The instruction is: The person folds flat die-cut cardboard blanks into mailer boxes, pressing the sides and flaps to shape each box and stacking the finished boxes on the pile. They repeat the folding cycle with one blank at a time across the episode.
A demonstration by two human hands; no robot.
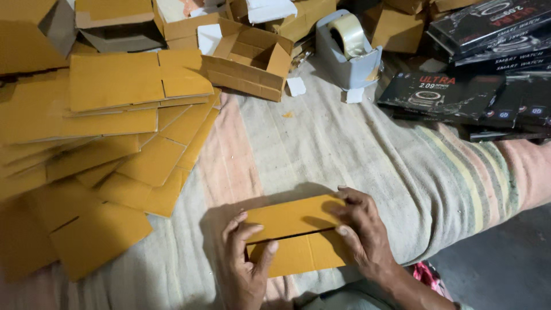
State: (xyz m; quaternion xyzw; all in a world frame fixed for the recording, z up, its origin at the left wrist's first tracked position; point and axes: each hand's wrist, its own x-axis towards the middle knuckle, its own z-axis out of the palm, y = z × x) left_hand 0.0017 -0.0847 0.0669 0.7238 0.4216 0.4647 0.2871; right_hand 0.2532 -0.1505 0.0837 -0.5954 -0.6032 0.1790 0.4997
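Both hands gripping a small cardboard box point(295, 232) at the near edge of the cloth-covered surface point(344, 149). Left hand point(244, 261) clamping its left end, thumb across the flap seam. Right hand point(359, 229) pressing the right end, fingers on top. Flat carton blanks point(115, 132) lying stacked at left; tape dispenser point(347, 49) sitting at the far side.

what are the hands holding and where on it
Both hold one small cardboard box on the striped cloth. The left hand grips its left end, the right hand its right end, fingers over the top flap.
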